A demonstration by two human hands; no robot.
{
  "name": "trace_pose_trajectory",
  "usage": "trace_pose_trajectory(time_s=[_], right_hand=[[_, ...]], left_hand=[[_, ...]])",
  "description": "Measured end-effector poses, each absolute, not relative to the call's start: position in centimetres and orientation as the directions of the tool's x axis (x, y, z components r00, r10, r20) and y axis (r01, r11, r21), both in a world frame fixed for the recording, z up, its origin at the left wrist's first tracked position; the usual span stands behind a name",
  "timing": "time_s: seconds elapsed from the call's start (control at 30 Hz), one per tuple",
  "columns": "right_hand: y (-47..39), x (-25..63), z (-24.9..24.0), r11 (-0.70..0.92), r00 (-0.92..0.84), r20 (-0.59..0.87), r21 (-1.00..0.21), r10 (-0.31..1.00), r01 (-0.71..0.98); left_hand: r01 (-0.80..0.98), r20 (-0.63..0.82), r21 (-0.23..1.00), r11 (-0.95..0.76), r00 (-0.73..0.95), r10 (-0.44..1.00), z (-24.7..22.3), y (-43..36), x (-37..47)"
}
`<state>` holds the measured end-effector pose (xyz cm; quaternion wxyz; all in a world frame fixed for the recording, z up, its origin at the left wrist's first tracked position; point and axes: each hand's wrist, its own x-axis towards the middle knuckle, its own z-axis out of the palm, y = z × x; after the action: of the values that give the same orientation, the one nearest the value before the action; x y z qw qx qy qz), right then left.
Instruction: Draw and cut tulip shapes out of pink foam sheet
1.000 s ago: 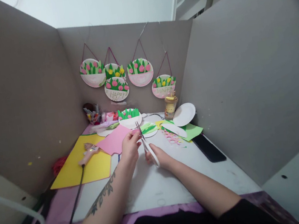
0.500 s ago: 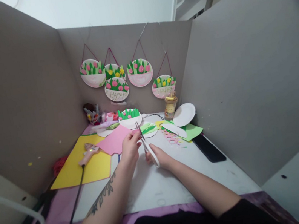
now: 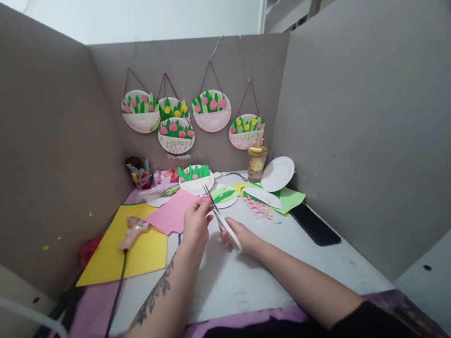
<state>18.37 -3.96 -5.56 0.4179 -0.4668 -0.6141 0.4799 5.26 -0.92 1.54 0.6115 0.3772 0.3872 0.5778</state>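
My right hand [image 3: 239, 235] is closed around the white handles of a pair of scissors [image 3: 228, 231], whose blades point up and away from me. Just left of the blades, my left hand [image 3: 197, 220] pinches a small piece of pink paper [image 3: 203, 200], mostly covered by the fingers. The blades are at the edge of that piece; whether they cut into it I cannot tell. Behind the hands stands a paper plate basket [image 3: 197, 185] with green paper leaves and pink flowers. A larger pink sheet [image 3: 171, 212] lies beside my left hand.
On the left, a corded glue gun [image 3: 134, 232] rests on yellow paper [image 3: 110, 257]. To the right are pink paper scraps [image 3: 260, 207], green paper [image 3: 292, 198], a white plate [image 3: 278, 173], a cup [image 3: 257, 163] and a black phone [image 3: 315, 224]. Decorated plates [image 3: 214, 120] hang on the back panel [image 3: 272, 63].
Almost nothing differs. Both hands keep their places, and the scissors and pink piece have shifted only very slightly.
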Motion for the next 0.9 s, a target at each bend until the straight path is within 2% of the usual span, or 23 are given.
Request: trace_pose_trajectory(time_s=[0.3,0.9], right_hand=[[-4.1,18.3,-5.4,0.115,-0.191,0.073,-0.969,0.979,0.22],[-4.7,18.3,-3.9,0.033,-0.208,-0.011,-0.978,0.978,0.205]], left_hand=[[-0.451,-0.04,0.89,0.065,0.064,0.997,1.7,-0.9,5.3],[-0.345,0.05,0.937,-0.048,-0.002,0.999,1.8,-0.5,4.7]])
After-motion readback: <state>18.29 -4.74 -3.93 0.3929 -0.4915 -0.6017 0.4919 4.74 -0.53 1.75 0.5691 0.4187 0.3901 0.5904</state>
